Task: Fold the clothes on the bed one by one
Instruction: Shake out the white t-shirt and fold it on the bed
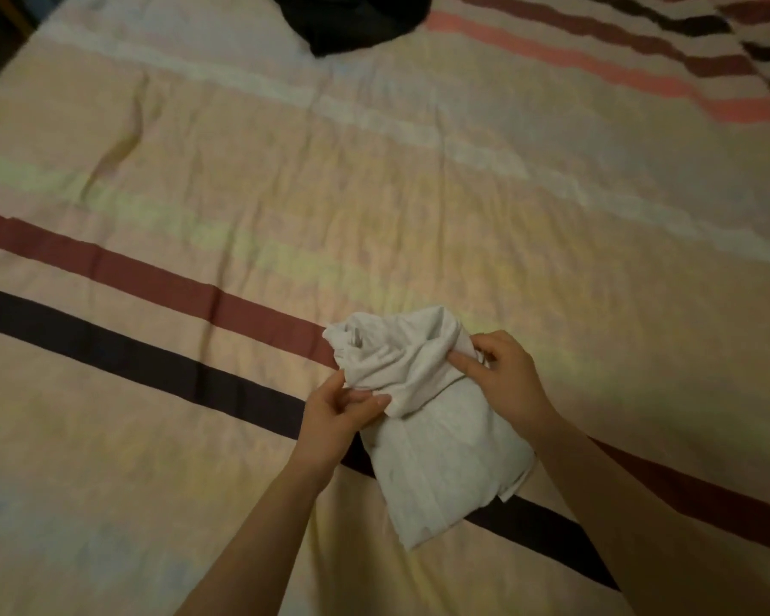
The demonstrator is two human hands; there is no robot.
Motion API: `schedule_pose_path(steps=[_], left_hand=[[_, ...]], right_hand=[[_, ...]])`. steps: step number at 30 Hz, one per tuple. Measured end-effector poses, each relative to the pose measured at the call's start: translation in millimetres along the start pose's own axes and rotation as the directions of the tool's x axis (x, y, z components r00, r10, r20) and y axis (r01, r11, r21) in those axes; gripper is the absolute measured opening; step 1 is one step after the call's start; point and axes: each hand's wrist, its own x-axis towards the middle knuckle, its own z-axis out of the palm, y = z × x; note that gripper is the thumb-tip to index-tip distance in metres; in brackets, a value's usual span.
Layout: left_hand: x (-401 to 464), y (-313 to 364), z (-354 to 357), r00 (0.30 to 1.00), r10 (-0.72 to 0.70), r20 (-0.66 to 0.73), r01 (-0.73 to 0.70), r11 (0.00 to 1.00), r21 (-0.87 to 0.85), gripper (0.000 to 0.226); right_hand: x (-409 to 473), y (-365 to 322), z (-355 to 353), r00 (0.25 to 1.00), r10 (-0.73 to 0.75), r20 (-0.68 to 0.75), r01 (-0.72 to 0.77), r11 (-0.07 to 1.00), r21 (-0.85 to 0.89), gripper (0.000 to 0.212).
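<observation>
Nearest the person, the left hand and right hand each pinch an edge of the white garment, half-folded on the striped bed, while a dark garment farther off seemingly waits unfolded.

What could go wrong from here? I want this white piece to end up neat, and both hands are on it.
The upper part of the white garment is bunched between the left hand and right hand; laid down that way, it would likely crease. The folded lower part is free, so a pull could open it. The dark garment at the far edge of the bed remains unfolded and is easily missed.
</observation>
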Motion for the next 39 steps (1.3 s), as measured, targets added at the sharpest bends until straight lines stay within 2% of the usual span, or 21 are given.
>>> schedule_pose_path(steps=[4, 7, 10, 12, 14, 16, 17, 19, 22, 24, 27, 28, 29, 30, 31, 32, 33, 34, 35, 36, 39], left_hand=[[18, -4, -3, 1.0, 0.003, -0.027, 0.004, 0.962, 0.272, 0.086], [21, -9, 6, 0.973, 0.092, -0.21, -0.014, 0.938, 0.346, 0.096], [26, -6, 16, 0.926, 0.233, -0.298, -0.102, 0.913, 0.396, 0.087], [30, -3, 21, 0.905, 0.348, -0.245, -0.191, 0.846, 0.497, 0.068], [38, -2, 21, 0.886, 0.439, -0.153, -0.253, 0.732, 0.633, 0.04], [49, 2, 17, 0.89, 0.45, -0.069, -0.266, 0.637, 0.723, 0.016], [54, 4, 13, 0.893, 0.449, -0.035, -0.275, 0.605, 0.748, 0.015], [63, 10, 4, 0.904, 0.427, -0.02, -0.27, 0.607, 0.747, 0.019], [70, 23, -5, 0.937, 0.345, -0.059, -0.196, 0.657, 0.728, 0.02], [75, 29, -10, 0.948, 0.309, -0.072, -0.156, 0.653, 0.741, 0.02], [82, 33, -10, 0.961, 0.271, -0.056, -0.127, 0.612, 0.78, 0.016], [82, 34, -7, 0.942, 0.334, -0.03, -0.164, 0.536, 0.828, 0.012], [80, 33, 0, 0.891, 0.451, 0.049, -0.265, 0.43, 0.863, 0.006], [77, 33, 9, 0.808, 0.556, 0.195, -0.419, 0.31, 0.853, 0.011], [74, 31, 20, 0.699, 0.597, 0.393, -0.594, 0.18, 0.784, 0.022], [73, 27, 30, 0.567, 0.56, 0.604, -0.748, 0.041, 0.663, 0.033], [75, 22, 37, 0.437, 0.466, 0.769, -0.839, -0.096, 0.535, 0.04], [80, 16, 40, 0.357, 0.351, 0.866, -0.872, -0.208, 0.443, 0.044], [90, 10, 38, 0.344, 0.254, 0.904, -0.869, -0.28, 0.409, 0.047], [101, 7, 34, 0.386, 0.186, 0.904, -0.843, -0.326, 0.427, 0.05], [133, 7, 13, 0.579, 0.106, 0.808, -0.733, -0.367, 0.573, 0.064]], right_hand=[[16, 2, 11, 0.998, 0.065, -0.01, -0.065, 0.998, 0.02, 0.028], [24, 3, 21, 0.993, 0.086, -0.083, -0.09, 0.995, -0.047, 0.035], [25, 2, 30, 0.986, 0.099, -0.132, -0.106, 0.993, -0.049, 0.033], [24, 2, 32, 0.983, 0.1, -0.156, -0.106, 0.994, -0.029, 0.032], [20, -1, 31, 0.982, 0.094, -0.165, -0.093, 0.996, 0.015, 0.022], [14, -4, 27, 0.978, 0.09, -0.186, -0.079, 0.995, 0.061, 0.018], [10, -4, 26, 0.974, 0.083, -0.209, -0.072, 0.995, 0.063, 0.024], [0, 1, 23, 0.968, 0.019, -0.252, -0.024, 1.0, -0.019, 0.036], [-23, 12, 27, 0.98, -0.088, -0.177, 0.034, 0.957, -0.288, 0.057], [-41, 17, 35, 0.984, -0.084, -0.155, 0.004, 0.89, -0.456, 0.061], [-65, 21, 49, 0.967, -0.022, -0.252, -0.13, 0.813, -0.568, 0.063], [-69, 23, 54, 0.962, 0.004, -0.274, -0.173, 0.785, -0.594, 0.064], [-71, 24, 58, 0.959, 0.027, -0.283, -0.204, 0.758, -0.619, 0.066], [-73, 24, 63, 0.956, 0.04, -0.29, -0.224, 0.737, -0.638, 0.068], [-72, 23, 68, 0.953, 0.035, -0.301, -0.232, 0.722, -0.652, 0.068], [-70, 20, 72, 0.95, 0.02, -0.312, -0.232, 0.713, -0.662, 0.067], [-68, 17, 76, 0.948, 0.005, -0.319, -0.228, 0.711, -0.665, 0.066], [-65, 14, 80, 0.946, -0.003, -0.324, -0.226, 0.712, -0.665, 0.066], [-63, 13, 83, 0.944, -0.003, -0.331, -0.229, 0.714, -0.662, 0.067], [-60, 13, 87, 0.94, 0.006, -0.341, -0.242, 0.716, -0.655, 0.068], [-54, 17, 99, 0.918, 0.082, -0.389, -0.324, 0.72, -0.613, 0.069]])
